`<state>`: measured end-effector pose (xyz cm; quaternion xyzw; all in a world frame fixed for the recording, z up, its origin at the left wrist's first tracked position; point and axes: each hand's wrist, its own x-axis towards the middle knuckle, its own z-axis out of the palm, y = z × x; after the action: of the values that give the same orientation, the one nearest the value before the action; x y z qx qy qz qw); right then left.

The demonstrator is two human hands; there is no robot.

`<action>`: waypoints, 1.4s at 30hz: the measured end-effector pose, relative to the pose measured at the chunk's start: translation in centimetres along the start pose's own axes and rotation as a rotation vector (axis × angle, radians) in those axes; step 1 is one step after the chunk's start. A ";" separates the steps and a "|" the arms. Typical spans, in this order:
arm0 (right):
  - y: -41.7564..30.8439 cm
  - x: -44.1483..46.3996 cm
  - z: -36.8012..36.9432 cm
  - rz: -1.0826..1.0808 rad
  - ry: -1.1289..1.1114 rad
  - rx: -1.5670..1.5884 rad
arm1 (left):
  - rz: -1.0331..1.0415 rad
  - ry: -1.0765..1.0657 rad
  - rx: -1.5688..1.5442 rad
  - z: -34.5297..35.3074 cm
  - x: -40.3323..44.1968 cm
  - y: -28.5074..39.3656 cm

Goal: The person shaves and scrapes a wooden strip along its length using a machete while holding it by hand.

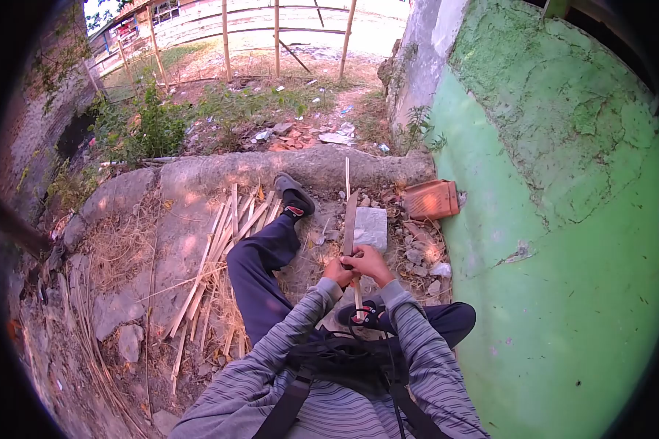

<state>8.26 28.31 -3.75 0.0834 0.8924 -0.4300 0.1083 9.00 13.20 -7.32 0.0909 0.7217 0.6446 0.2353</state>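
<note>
My two closed hands meet in front of my body, between my bent legs. A long flat machete blade [350, 225] points away from me, rising from between them. Fingers of my right hand [372, 265] wrap over the blade's near end; the handle is hidden. My left hand [337, 272] is closed just beside it, around a thin bamboo strip [358, 296]. That pale strip runs in line with the blade, its far end showing past the tip and its near end below my hands, close to my shoe. The overlapping fingers partly hide both grips.
A pile of split bamboo strips [216, 252] lies left of my leg. A pale stone block [370, 228] sits just right of the blade. Beyond are rubble, an orange container [431, 200] and a low concrete ledge [249, 168]. A green wall [556, 241] stands close on the right.
</note>
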 end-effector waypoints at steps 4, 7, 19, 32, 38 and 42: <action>2.1 0.9 1.2 0.066 -0.020 0.259 | 0.027 -0.037 -0.041 -0.1 0.3 -1.0; 2.0 0.3 1.5 0.029 0.146 0.323 | 0.063 -0.067 -0.079 -0.1 1.0 -1.7; 2.5 -0.6 0.1 0.167 0.081 0.992 | -0.330 -0.179 -0.770 -1.3 -3.9 1.1; 10.7 -2.2 -3.2 0.112 0.272 1.323 | -0.502 -0.255 -1.011 -4.2 -7.1 -2.2; 19.8 -2.9 -1.4 0.257 0.351 1.250 | -0.610 -0.134 -0.784 -4.7 -7.5 -5.5; 22.6 -4.9 0.7 0.335 0.338 1.250 | -0.633 -0.095 -0.757 -6.4 -7.6 -7.4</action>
<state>18.53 41.40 -19.87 0.3343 0.4549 -0.8246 -0.0365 13.96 3.08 -12.47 -0.1951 0.4174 0.7537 0.4687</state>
